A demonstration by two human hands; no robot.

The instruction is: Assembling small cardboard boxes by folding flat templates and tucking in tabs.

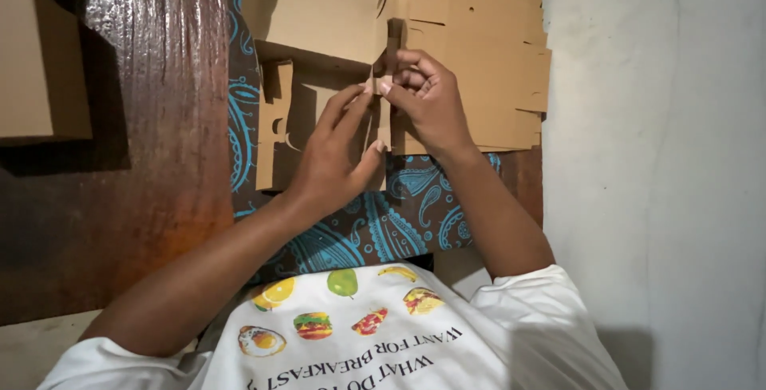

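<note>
Head view of a half-folded cardboard box (319, 79) lying on a blue paisley cloth (399, 206). The left hand (335, 150) lies with fingers extended along a raised side flap, bracing it upright, while the right hand (423, 98) pinches the flap's narrow tab between thumb and forefinger. A stack of flat die-cut blanks (487, 55) lies just beyond, within reach.

We have one view only, from a camera worn on the head. It looks steeply down over our chest and shirt (383, 334) at near range. Our arms reach away from us toward the far edge, where cardboard (479, 47) lies on a patterned cloth (415, 214). A wall (662, 158) fills the right, a dark table (159, 118) the left.
</note>
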